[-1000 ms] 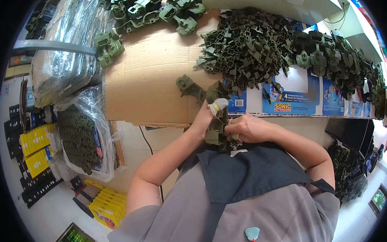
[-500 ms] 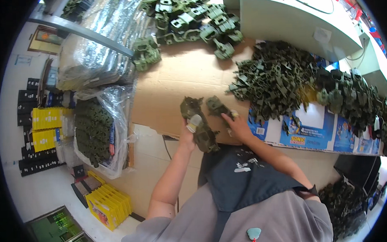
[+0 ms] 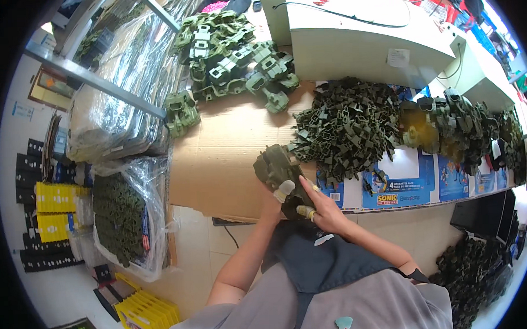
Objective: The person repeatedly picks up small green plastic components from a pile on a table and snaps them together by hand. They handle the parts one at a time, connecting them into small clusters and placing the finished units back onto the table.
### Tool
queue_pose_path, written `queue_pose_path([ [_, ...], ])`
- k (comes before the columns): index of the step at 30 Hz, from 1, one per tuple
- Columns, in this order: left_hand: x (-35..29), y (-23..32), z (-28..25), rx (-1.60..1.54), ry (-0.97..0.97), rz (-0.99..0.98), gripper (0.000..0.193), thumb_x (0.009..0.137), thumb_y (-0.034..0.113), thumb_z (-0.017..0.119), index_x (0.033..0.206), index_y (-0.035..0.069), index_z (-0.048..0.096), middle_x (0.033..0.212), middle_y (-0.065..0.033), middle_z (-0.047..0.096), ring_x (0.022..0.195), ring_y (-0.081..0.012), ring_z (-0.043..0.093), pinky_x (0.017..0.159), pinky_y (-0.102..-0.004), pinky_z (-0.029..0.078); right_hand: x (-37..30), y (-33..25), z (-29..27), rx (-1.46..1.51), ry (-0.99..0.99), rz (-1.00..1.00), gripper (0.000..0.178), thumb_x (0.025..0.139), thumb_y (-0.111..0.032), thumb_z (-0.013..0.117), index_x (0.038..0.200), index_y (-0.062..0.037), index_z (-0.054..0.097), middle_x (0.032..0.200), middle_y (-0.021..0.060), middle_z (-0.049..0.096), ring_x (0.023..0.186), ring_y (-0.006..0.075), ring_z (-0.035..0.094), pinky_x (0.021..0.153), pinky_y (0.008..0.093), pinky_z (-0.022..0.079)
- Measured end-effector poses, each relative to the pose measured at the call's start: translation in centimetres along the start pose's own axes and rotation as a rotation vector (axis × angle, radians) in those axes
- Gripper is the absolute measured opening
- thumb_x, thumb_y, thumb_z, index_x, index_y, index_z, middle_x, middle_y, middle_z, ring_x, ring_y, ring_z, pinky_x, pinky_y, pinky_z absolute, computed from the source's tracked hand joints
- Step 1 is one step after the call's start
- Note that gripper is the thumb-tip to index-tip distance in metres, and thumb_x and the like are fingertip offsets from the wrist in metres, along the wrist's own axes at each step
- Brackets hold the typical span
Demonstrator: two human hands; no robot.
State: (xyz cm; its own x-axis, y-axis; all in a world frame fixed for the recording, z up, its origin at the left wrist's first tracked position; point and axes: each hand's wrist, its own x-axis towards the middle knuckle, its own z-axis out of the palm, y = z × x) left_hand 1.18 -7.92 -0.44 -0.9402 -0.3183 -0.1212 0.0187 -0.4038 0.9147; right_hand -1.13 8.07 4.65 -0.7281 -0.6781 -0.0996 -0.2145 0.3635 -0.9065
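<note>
My left hand (image 3: 272, 200) and right hand (image 3: 322, 207) both grasp one olive-green plastic part (image 3: 278, 171) at the cardboard sheet's (image 3: 223, 160) near edge; its long axis runs far-left to near-right; the loose parts heap (image 3: 346, 129) lies far-right, nearer my right hand.

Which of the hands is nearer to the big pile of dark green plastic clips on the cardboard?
Right. The right hand sits just below the pile of dark green plastic clips, while the left hand is farther left, both gripping a dark green plastic part.

Matt olive plastic part (image 3: 278, 167), rough brown cardboard sheet (image 3: 228, 148), glossy clear plastic bags (image 3: 127, 70).
</note>
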Motion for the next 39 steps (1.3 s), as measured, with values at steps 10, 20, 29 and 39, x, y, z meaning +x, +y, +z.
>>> queue_pose_path([
  [10,0.2,2.2,0.5,0.032,0.003,0.033,0.04,0.085,0.014,0.054,0.121,0.01,0.037,0.114,-0.0071,0.049,0.102,-0.0191,0.051,0.085,-0.0346,0.046,0.4,0.7,-1.8,0.76,0.176,0.102,0.077,0.083,-0.025,0.057,0.139,-0.0066,0.007,0.136,0.0176,0.03,0.124,0.0244,0.032,0.1,0.0333,0.028],
  [20,-1.3,7.5,2.3,0.735,0.128,0.508,0.072,0.079,0.029,0.061,0.137,0.015,0.021,0.131,-0.0107,0.038,0.124,-0.0275,0.032,0.102,-0.0463,0.024,-0.1,2.7,-6.0,0.206,0.045,0.148,0.063,0.073,-0.016,0.067,0.127,-0.0035,0.039,0.106,0.0187,0.059,0.098,0.0252,0.057,0.084,0.0322,0.043],
  [29,-1.9,6.1,4.1,1.274,-1.048,-0.092,0.074,0.066,0.006,0.051,0.135,0.01,0.025,0.113,-0.0166,0.053,0.11,-0.0289,0.048,0.104,-0.0492,0.018,-3.3,1.8,-7.2,-0.244,-0.39,-0.047,0.057,0.068,-0.003,0.05,0.123,0.0014,0.039,0.102,0.0205,0.054,0.096,0.0349,0.052,0.081,0.0416,0.041],
  [39,-2.7,4.1,3.9,1.192,-0.994,0.058,0.069,0.061,0.006,0.056,0.128,0.006,0.037,0.083,-0.0163,0.055,0.086,-0.0329,0.052,0.091,-0.0458,0.034,-5.6,3.8,-4.8,-0.14,-0.285,0.062,0.054,0.072,-0.003,0.047,0.125,0.001,0.039,0.098,0.0199,0.053,0.093,0.035,0.051,0.081,0.0401,0.04],
])
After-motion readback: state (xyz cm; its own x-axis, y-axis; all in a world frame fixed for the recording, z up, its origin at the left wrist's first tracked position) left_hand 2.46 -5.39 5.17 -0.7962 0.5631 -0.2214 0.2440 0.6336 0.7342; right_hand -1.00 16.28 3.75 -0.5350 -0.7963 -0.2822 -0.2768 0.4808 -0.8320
